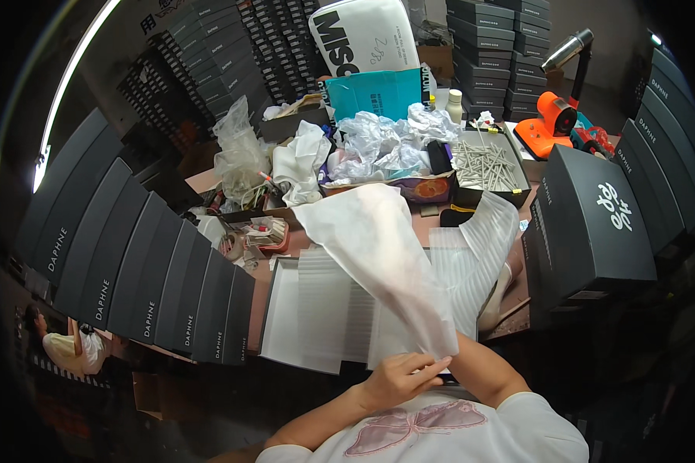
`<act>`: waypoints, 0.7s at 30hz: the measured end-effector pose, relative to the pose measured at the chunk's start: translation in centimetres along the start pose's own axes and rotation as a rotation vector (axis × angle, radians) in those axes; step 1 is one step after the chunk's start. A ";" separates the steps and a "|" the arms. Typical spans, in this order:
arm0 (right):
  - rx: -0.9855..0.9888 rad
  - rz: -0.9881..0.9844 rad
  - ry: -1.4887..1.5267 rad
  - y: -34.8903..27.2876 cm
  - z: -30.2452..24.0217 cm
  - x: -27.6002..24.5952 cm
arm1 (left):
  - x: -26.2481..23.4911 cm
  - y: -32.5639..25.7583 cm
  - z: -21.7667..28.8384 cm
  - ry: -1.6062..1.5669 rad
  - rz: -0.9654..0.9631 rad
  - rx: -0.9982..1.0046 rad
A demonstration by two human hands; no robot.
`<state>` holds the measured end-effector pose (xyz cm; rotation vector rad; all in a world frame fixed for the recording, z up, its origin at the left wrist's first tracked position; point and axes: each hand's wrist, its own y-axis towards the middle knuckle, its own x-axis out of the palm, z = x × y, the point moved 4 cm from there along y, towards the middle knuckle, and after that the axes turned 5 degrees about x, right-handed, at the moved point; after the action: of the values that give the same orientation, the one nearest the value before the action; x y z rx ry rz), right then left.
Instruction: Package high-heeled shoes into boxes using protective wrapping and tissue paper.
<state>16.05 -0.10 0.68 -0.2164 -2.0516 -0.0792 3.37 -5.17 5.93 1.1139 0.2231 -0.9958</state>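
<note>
A thin, translucent white bag (363,239) stretches over the table's middle. Its near edge is pinched in the fingers of my left hand (405,380), close to my body. My right forearm runs into the bag, and a blurred pinkish shape shows through its far end; the right hand's fingers cannot be made out. Beneath the bag, an open grey shoe box (282,312) with a white interior holds a ribbed translucent foam sheet (320,309). Another foam sheet (486,239) stands bent up to the right, partly covering a pale beige object (496,297), perhaps a shoe.
Dark grey shoe boxes (131,255) line the left, with more boxes (587,224) at right. Behind are crumpled white paper (386,143), a tray of pale sticks (486,166) and an orange stand (544,127). Another person (69,347) sits at far left.
</note>
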 end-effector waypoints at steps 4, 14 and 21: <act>-0.046 -0.015 -0.253 -2.6 0.0 0.6 | -4.8 -1.5 -5.3 -0.600 0.609 -0.615; -0.751 0.595 -1.414 -7.9 -10.0 -3.3 | -8.2 -1.3 -10.3 -0.905 1.129 -0.754; -0.257 0.083 -0.602 -5.1 -6.6 0.0 | -0.4 2.5 -4.9 -0.164 0.215 -0.513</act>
<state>20.82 -6.13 4.03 -0.5365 -2.6258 -0.2527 6.53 -0.71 5.52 0.5715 0.2060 -0.7735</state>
